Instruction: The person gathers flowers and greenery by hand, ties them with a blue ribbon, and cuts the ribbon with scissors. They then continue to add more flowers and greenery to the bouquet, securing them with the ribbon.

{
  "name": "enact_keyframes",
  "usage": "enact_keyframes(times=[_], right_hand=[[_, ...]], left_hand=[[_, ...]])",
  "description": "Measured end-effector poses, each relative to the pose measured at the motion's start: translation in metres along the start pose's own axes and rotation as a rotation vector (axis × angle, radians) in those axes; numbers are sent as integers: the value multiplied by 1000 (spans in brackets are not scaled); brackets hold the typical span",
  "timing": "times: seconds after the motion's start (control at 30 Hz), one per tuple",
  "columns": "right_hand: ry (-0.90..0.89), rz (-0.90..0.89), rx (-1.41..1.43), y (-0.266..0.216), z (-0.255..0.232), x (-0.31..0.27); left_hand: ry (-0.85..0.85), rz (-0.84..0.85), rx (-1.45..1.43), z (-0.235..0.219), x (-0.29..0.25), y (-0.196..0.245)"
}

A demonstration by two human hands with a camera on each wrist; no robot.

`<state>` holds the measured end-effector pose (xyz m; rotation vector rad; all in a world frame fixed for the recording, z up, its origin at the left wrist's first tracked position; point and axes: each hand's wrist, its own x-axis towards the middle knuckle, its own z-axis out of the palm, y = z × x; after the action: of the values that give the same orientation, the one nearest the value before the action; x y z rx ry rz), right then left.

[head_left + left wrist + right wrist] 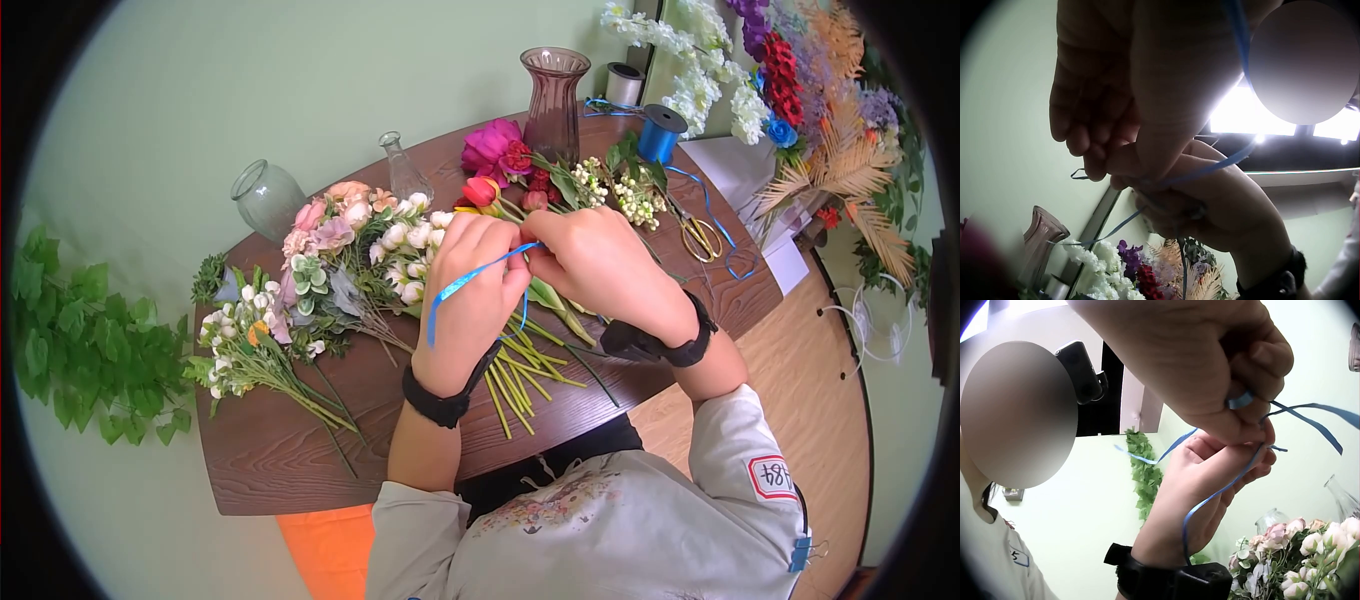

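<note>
A thin blue ribbon [466, 284] runs between the two hands, held up above the table. The left hand [470, 300] pinches it between thumb and fingers, and one end trails down over the back of that hand. Fingertip to fingertip with it, the right hand [602, 268] pinches the ribbon too, its fingers curled; in the right wrist view a loop of ribbon [1241, 400] passes round a finger. Beneath the hands lies a bunch of green stems [515, 385], with a red tulip [481, 191] showing beyond the fingers.
Pink and white flowers [330, 235] and a smaller white bunch [240, 325] lie at the left. Glass vases [552, 100] stand along the back edge. A blue ribbon spool [662, 134] and gold-handled scissors [701, 240] are at the right. Green stems cross the table [270, 465].
</note>
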<state>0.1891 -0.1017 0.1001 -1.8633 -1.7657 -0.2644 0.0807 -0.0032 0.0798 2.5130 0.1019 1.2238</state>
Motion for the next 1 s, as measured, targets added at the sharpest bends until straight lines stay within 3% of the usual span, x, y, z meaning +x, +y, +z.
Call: enact_keyframes(times=[0.27, 0.33, 0.63, 0.87, 1.0], right_hand=[[20, 53, 134, 2, -1, -1], [13, 71, 137, 3, -1, -1], [52, 68, 229, 1, -3, 1], [22, 185, 370, 0, -6, 4], [-14, 243, 422, 0, -9, 5]], left_hand=[[102, -53, -123, 2, 0, 0], [75, -131, -134, 1, -1, 0], [109, -110, -119, 3, -1, -2], [147, -107, -148, 5, 0, -2], [160, -198, -254, 5, 0, 1]])
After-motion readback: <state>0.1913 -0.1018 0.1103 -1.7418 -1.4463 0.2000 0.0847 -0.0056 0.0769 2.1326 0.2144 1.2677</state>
